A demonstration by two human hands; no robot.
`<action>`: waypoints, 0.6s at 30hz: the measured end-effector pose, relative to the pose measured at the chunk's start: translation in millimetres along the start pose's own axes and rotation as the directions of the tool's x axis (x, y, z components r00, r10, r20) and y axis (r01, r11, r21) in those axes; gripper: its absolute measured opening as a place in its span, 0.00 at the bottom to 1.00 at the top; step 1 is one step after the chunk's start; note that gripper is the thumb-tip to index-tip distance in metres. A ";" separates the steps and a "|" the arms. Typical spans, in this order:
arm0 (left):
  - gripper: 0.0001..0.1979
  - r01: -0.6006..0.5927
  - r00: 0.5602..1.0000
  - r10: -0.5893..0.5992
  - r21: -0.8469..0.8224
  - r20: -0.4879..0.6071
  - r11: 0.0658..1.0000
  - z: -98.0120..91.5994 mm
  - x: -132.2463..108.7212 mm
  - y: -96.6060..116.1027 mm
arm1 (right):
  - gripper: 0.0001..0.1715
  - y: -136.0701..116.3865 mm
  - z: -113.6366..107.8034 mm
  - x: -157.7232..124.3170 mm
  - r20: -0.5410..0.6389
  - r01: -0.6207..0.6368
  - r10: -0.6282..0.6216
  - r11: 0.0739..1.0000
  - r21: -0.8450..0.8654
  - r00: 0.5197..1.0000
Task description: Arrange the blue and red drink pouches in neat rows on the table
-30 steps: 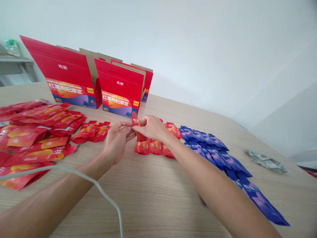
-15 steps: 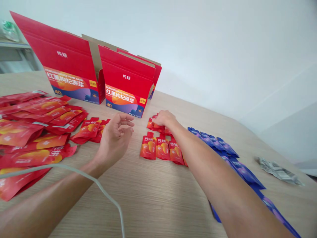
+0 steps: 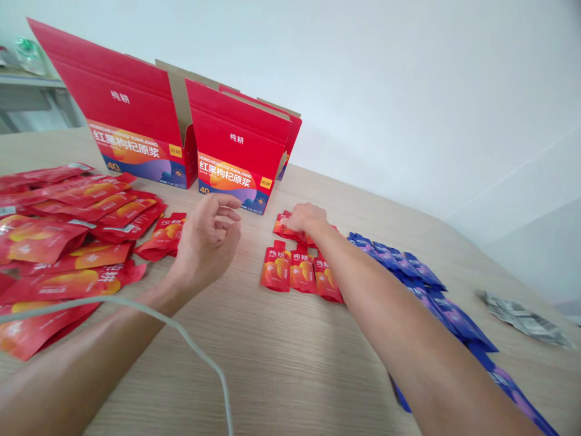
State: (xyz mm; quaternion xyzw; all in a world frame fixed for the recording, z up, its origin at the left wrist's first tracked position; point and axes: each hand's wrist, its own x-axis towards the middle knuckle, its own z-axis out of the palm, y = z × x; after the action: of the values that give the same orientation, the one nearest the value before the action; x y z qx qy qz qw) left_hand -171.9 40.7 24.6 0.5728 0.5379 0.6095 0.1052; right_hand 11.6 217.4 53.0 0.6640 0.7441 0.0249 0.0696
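My left hand (image 3: 211, 239) hovers above the table, its fingers loosely curled and apart, with nothing in them. It is beside a small group of red pouches (image 3: 162, 235), partly covering them. My right hand (image 3: 307, 218) reaches forward with bent fingers closed down on a red pouch (image 3: 281, 225) in the back row; the fingertips are partly hidden. In front of it lies a row of red spouted pouches (image 3: 276, 266), side by side and face up. My right forearm hides the right end of that row.
A heap of red pouches (image 3: 68, 233) lies at the left. Red cartons (image 3: 236, 145) with raised flaps stand at the back. Blue pouches (image 3: 458, 315) lie in rows at the right, near a crumpled grey-white wrapper (image 3: 521, 316). A white cable (image 3: 190, 342) crosses the left foreground.
The view has shifted slightly, so the scene sits a little farther right. My left hand has moved slightly left and up, now over part of the small pouch group. My right hand stays at the back row.
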 end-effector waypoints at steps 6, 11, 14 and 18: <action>0.20 0.101 0.970 -0.221 0.665 0.099 0.740 -51.2 36.2 -11.0 | 0.36 8.1 -7.5 -23.2 -0.080 0.024 -0.022 0.999 0.024 0.997; 0.21 0.167 0.859 -0.489 0.816 0.155 0.553 -64.3 39.4 -29.5 | 0.34 8.0 -16.1 -51.3 -0.113 0.078 -0.073 0.996 0.040 0.991; 0.25 0.203 0.864 -0.482 0.773 0.148 0.601 -65.5 41.1 -42.7 | 0.33 8.0 -23.5 -70.5 -0.127 0.117 -0.110 0.992 0.047 0.986; 0.28 0.364 0.852 -0.514 0.591 0.101 0.720 -71.0 46.3 -52.9 | 0.31 11.3 -34.1 -96.1 -0.142 0.182 -0.172 0.982 0.058 0.975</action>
State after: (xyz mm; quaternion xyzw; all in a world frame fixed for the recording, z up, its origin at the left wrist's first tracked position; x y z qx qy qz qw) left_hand -270.2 58.3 27.2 0.5071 0.7926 0.3049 0.1472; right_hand 28.5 125.4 95.0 0.5939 0.8036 0.0375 -0.0030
